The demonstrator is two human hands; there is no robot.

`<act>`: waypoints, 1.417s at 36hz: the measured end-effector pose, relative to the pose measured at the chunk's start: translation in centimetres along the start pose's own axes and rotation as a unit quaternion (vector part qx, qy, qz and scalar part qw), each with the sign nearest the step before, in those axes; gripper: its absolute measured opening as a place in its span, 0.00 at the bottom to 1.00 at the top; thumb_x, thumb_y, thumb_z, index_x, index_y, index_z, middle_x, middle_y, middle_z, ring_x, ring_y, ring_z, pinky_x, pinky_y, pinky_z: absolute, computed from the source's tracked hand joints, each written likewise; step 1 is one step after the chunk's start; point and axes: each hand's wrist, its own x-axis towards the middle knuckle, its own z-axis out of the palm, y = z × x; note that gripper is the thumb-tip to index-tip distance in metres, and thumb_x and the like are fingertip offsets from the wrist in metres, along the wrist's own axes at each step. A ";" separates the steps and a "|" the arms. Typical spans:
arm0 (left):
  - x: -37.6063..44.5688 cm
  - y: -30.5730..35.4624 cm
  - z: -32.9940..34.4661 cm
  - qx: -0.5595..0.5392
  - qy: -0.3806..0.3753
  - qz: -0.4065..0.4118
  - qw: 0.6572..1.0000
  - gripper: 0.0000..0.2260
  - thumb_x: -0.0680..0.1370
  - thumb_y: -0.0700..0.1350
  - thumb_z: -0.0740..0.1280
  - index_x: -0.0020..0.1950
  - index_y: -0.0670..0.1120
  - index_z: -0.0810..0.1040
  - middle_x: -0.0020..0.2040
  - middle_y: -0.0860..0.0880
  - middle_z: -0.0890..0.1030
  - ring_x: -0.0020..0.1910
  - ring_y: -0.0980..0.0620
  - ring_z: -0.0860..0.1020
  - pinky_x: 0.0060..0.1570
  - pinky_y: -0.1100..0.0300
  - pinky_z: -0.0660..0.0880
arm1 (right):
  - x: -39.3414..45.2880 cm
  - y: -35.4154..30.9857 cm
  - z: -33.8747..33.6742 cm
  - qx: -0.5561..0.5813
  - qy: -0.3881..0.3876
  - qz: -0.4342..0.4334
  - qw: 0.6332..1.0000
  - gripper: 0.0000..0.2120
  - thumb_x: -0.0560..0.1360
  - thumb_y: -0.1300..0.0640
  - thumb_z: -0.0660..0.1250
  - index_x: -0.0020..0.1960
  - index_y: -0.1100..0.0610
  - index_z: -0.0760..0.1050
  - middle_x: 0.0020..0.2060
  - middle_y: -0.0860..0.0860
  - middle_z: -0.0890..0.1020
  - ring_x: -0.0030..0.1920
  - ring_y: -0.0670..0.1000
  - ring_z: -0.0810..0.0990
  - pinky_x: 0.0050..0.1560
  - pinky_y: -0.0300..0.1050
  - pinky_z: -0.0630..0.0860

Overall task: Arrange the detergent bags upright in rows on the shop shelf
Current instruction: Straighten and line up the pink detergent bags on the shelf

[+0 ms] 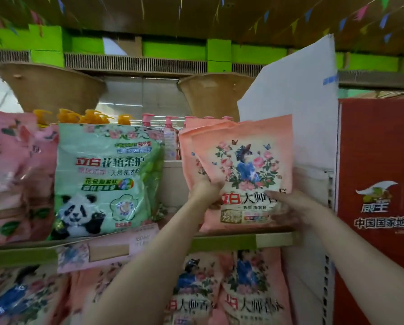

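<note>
Head view: I have the front peach detergent bag [245, 174] upright at the shelf [273, 239] edge. My left hand [206, 187] grips its left side, my right hand [287, 207] presses flat on its face, I judge to square it against the bags behind.

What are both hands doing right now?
Left hand: grips the left edge of the front peach-pink floral detergent bag.
Right hand: fingers pressed on the same bag's front; grip cannot be told.
</note>
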 end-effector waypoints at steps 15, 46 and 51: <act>-1.1 2.6 -5.5 -0.123 0.140 0.030 0.982 0.13 0.80 0.51 0.59 0.54 0.41 0.74 0.43 0.46 0.80 0.40 0.48 0.79 0.47 0.51 0.79 | 4.3 -1.8 4.0 -0.004 0.021 -0.163 0.986 0.55 0.48 0.32 0.77 0.70 0.52 0.65 0.61 0.53 0.78 0.59 0.56 0.78 0.60 0.61 0.75; 0.8 2.7 -5.8 -0.060 0.127 -0.051 0.989 0.14 0.76 0.46 0.67 0.57 0.39 0.74 0.44 0.46 0.79 0.31 0.53 0.74 0.26 0.65 0.73 | -0.4 -5.4 1.4 -0.055 0.046 -0.090 0.993 0.14 0.78 0.57 0.63 0.61 0.62 0.71 0.50 0.58 0.81 0.35 0.54 0.81 0.29 0.45 0.78; 2.3 4.9 -6.3 0.017 0.202 0.026 0.979 0.09 0.77 0.41 0.66 0.57 0.46 0.76 0.50 0.44 0.81 0.46 0.46 0.82 0.51 0.50 0.80 | 0.7 -5.3 1.7 -0.025 0.074 -0.070 0.994 0.08 0.77 0.72 0.56 0.44 0.61 0.68 0.37 0.60 0.78 0.28 0.57 0.81 0.33 0.51 0.81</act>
